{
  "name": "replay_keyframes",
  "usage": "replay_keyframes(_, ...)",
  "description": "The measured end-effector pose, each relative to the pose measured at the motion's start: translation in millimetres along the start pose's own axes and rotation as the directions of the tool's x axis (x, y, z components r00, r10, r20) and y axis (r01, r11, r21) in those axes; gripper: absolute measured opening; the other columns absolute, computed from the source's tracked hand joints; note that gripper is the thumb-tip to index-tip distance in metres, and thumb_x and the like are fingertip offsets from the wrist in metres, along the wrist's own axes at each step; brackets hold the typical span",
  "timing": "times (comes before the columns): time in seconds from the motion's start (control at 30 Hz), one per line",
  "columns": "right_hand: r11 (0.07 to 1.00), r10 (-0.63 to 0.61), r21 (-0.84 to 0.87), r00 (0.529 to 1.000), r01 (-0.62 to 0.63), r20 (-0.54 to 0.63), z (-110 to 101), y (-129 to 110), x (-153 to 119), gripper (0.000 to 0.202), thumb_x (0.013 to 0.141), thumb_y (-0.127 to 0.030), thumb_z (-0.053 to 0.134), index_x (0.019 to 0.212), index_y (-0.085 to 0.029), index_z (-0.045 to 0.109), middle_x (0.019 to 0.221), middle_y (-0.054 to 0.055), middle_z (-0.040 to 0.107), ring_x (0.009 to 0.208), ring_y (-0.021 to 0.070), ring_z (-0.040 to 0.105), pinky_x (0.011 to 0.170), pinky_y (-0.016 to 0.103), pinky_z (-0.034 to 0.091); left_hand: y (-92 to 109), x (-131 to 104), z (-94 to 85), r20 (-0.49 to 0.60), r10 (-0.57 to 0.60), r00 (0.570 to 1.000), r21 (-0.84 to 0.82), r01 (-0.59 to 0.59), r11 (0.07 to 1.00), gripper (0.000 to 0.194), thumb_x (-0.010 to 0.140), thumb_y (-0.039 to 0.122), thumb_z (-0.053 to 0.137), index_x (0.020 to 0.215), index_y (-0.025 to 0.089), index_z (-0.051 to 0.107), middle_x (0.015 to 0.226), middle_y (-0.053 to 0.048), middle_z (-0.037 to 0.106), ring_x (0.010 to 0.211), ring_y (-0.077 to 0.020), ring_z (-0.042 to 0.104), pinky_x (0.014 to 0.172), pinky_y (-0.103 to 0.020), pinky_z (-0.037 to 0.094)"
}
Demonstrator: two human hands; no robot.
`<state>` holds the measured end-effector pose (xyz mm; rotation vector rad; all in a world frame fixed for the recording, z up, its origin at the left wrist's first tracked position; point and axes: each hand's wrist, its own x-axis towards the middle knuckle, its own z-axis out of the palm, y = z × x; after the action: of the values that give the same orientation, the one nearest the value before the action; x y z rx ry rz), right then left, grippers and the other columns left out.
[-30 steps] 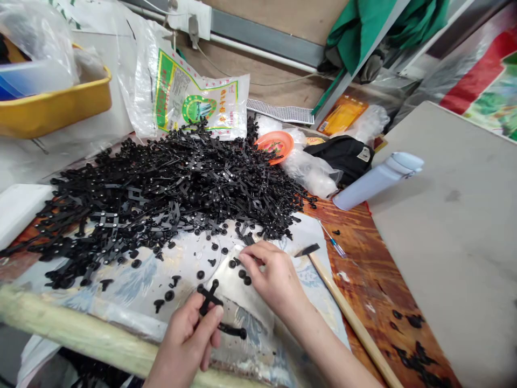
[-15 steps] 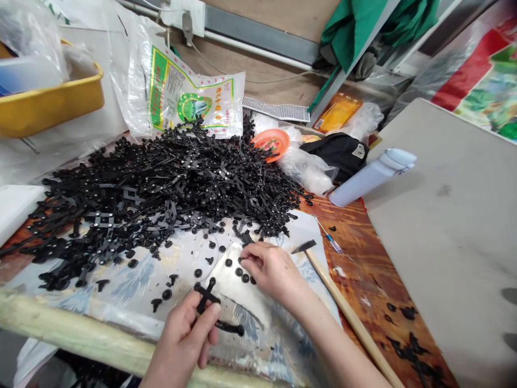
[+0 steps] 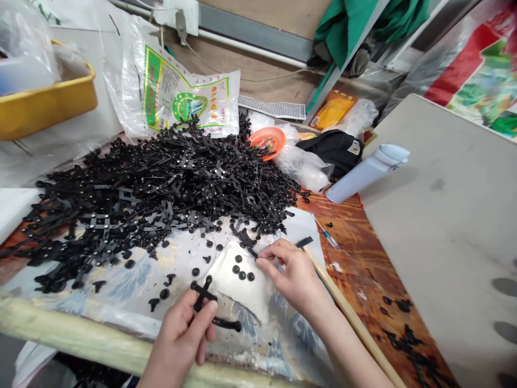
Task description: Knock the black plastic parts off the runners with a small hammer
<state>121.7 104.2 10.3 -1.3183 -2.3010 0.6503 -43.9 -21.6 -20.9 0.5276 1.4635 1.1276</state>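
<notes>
My left hand (image 3: 183,328) is closed around a black plastic linkage (image 3: 205,291), whose crossed arms with round ends stick out past thumb and fingers. Over the upper edge of a white cloth pad (image 3: 226,277), my right hand (image 3: 288,272) pinches the tip of a black plastic link (image 3: 251,251) that lies at the near edge of the pile. Several round black caps (image 3: 242,275) rest on the pad just below those fingertips. More caps and small pegs (image 3: 154,304) are scattered on the plastic sheet to the left.
A large heap of black linkages (image 3: 173,178) covers the back of the table. To the right lie a hammer with a wooden handle (image 3: 351,318) and a screwdriver (image 3: 330,238). Behind are a printed sack (image 3: 189,102), an orange plate (image 3: 258,136) and a pale blue tube (image 3: 363,175).
My right hand has moved right, off the caps on the pad, and now pinches a black link by the pile. The left hand keeps its hold on the linkage.
</notes>
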Motion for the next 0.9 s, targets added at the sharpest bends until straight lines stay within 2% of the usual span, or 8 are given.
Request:
replay_keyframes(0.17, 0.999, 0.022, 0.036, 1.0, -0.022, 0.008, 2.9, 10.2, -20.6, 0.009, 0.079, -0.012, 0.062, 0.081, -0.021, 0.064, 0.079, 0.002, 0.062, 0.077, 0.0181, 0.057, 0.071, 0.031, 0.045, 2.7, 0.7, 2.3, 0.001, -0.022, 1.0, 0.047, 0.022, 0.999, 0.038, 0.075, 0.047, 0.063, 0.061, 0.019, 0.042, 0.043, 0.006, 0.054, 0.026, -0.0008, 0.035, 0.032, -0.012, 0.018)
replay_keyframes(0.27, 0.998, 0.004, 0.062, 1.0, -0.003, -0.024, 2.8, 3.2, -26.4, 0.011, 0.083, -0.014, 0.059, 0.089, -0.02, 0.063, 0.084, 0.004, 0.061, 0.083, 0.0189, 0.056, 0.076, 0.033, 0.045, 2.9, 2.1, 2.8, 0.013, -0.019, 1.0, 0.073, 0.018, 0.997, 0.038, 0.076, 0.047, 0.062, 0.061, 0.019, 0.041, 0.042, 0.006, 0.054, 0.026, -0.0015, 0.034, 0.031, -0.012, 0.017)
replay_keyframes(0.43, 0.988, -0.153, -0.035, 0.985, 0.151, -0.074, 8.7, -14.6, -31.7, 0.009, 0.081, -0.015, 0.062, 0.088, -0.019, 0.065, 0.103, 0.009, 0.055, 0.096, 0.0239, 0.049, 0.083, 0.04, 0.04, 1.4, 3.9, 2.7, 0.024, -0.003, 1.0, 0.152, -0.001, 0.988, 0.041, 0.076, 0.048, 0.063, 0.06, 0.02, 0.037, 0.043, 0.007, 0.054, 0.026, -0.002, 0.036, 0.032, -0.012, 0.021)
replay_keyframes(0.57, 0.988, -0.151, -0.051, 0.986, 0.147, -0.075, 24.7, -28.2, -31.4, 0.005, 0.079, -0.014, 0.064, 0.079, -0.018, 0.066, 0.1, 0.008, 0.054, 0.095, 0.0238, 0.047, 0.082, 0.041, 0.038, -0.8, 5.0, 0.8, 0.039, 0.002, 0.999, 0.142, -0.008, 0.99, 0.04, 0.077, 0.047, 0.062, 0.061, 0.02, 0.037, 0.044, 0.007, 0.055, 0.026, -0.002, 0.037, 0.032, -0.013, 0.022)
replay_keyframes(0.67, 0.99, -0.136, -0.046, 0.988, 0.132, -0.074, 26.9, -31.6, -30.5, 0.006, 0.078, -0.014, 0.065, 0.081, -0.019, 0.066, 0.098, 0.007, 0.055, 0.093, 0.0236, 0.048, 0.081, 0.041, 0.039, -1.2, 5.6, -0.8, 0.06, -0.004, 0.998, 0.139, -0.004, 0.99, 0.041, 0.076, 0.048, 0.063, 0.06, 0.02, 0.037, 0.043, 0.007, 0.055, 0.026, -0.0027, 0.038, 0.032, -0.013, 0.02)
replay_keyframes(0.8, 0.997, -0.076, 0.008, 0.991, 0.078, -0.11, 2.7, -3.7, -35.8, 0.009, 0.082, -0.024, 0.062, 0.09, -0.02, 0.066, 0.095, 0.007, 0.057, 0.093, 0.0225, 0.052, 0.083, 0.038, 0.042, 5.0, 1.0, -0.8, 0.036, -0.046, 0.998, 0.093, 0.043, 0.995, 0.039, 0.075, 0.046, 0.064, 0.061, 0.019, 0.04, 0.042, 0.006, 0.056, 0.025, -0.0018, 0.035, 0.032, -0.013, 0.017)
replay_keyframes(0.83, 1.0, -0.028, -0.012, 0.987, 0.027, -0.157, -6.2, 10.3, -39.5, 0.012, 0.085, -0.025, 0.058, 0.092, -0.02, 0.066, 0.095, 0.008, 0.058, 0.093, 0.0227, 0.053, 0.083, 0.038, 0.043, 7.9, -1.3, -0.3, 0.035, -0.077, 0.996, 0.071, 0.075, 0.995, 0.037, 0.075, 0.046, 0.064, 0.062, 0.019, 0.043, 0.041, 0.005, 0.056, 0.024, -0.0016, 0.034, 0.031, -0.013, 0.015)
replay_keyframes(0.9, 0.968, 0.094, -0.197, 0.957, -0.152, -0.274, -21.7, 42.6, -49.5, 0.019, 0.087, -0.028, 0.053, 0.096, -0.016, 0.065, 0.097, 0.012, 0.059, 0.092, 0.0258, 0.054, 0.084, 0.041, 0.044, 14.4, -6.5, 1.8, 0.053, -0.159, 0.986, 0.031, 0.158, 0.987, 0.034, 0.075, 0.047, 0.063, 0.066, 0.018, 0.049, 0.041, 0.004, 0.056, 0.024, -0.0016, 0.033, 0.032, -0.014, 0.012)
